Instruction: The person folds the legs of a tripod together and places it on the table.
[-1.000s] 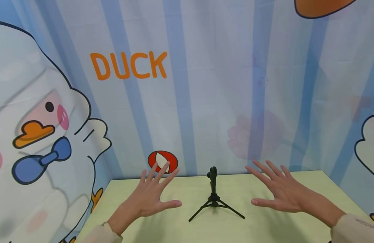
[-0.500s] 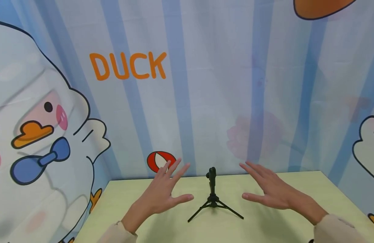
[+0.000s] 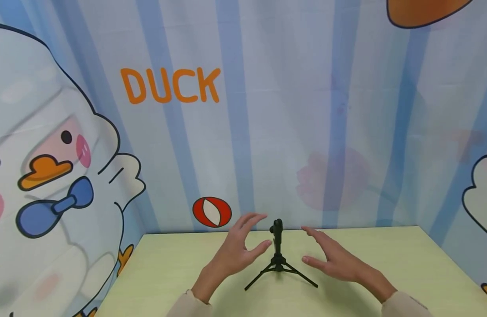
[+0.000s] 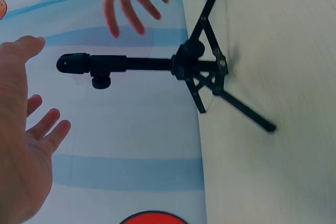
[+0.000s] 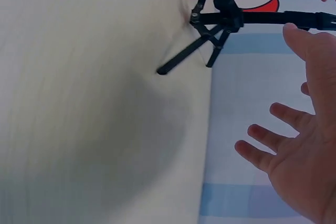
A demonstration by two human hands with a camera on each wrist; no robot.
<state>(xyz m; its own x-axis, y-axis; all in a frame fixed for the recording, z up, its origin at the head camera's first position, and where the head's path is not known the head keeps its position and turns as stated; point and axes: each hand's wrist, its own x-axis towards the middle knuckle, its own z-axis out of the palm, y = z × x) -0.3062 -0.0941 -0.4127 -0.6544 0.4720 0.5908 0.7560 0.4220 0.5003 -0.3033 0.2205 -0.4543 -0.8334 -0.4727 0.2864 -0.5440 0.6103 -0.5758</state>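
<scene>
A small black tripod (image 3: 278,259) stands upright on the pale yellow table (image 3: 172,273), its legs spread. In the left wrist view the tripod (image 4: 149,64) shows a short column with a side knob and braced legs. My left hand (image 3: 235,251) hovers just left of the column, fingers slightly bent and thumb apart. On the other side my right hand (image 3: 338,259) is held in the air, its thumb and fingers spread, a little farther from the column. Neither hand appears to touch the tripod. The right wrist view shows the right palm (image 5: 304,166) facing the tripod (image 5: 226,19).
Behind the table hangs a blue and white striped curtain (image 3: 283,110) printed with cartoon ducks and orange lettering (image 3: 170,86). A red oval print (image 3: 211,211) sits low on it. The table's back edge meets the curtain.
Both hands have moved inward from either side toward the tripod, and their fingers are less widely spread. The tripod has stayed in place on the table.
</scene>
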